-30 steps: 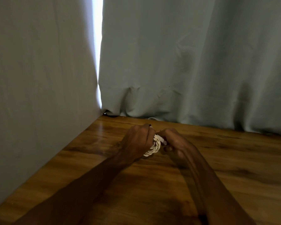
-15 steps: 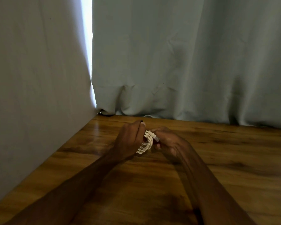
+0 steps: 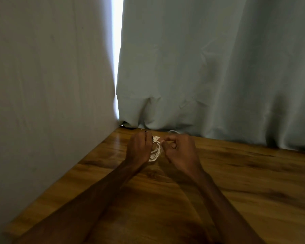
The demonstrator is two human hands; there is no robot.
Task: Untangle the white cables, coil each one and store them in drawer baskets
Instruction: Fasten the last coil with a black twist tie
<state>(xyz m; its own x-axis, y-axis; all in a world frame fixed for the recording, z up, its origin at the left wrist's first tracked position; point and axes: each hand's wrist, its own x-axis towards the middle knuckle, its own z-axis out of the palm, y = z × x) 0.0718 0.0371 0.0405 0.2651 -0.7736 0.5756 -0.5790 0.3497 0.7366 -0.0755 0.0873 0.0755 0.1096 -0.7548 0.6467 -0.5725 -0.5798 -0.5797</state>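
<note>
- Two bare forearms reach forward over a wooden table (image 3: 236, 182).
- The left hand (image 3: 138, 149) is curled closed around a coiled white cable (image 3: 155, 152), its loops bunched between the two hands, above the tabletop.
- The right hand (image 3: 180, 150) is closed too, fingertips pinching the coil's upper edge.
- Just beyond the hands, a small loop of white cable (image 3: 173, 132) lies at the table's far edge.
- Behind hang pale curtains (image 3: 209, 67), a bright gap (image 3: 117, 50) between them.
</note>
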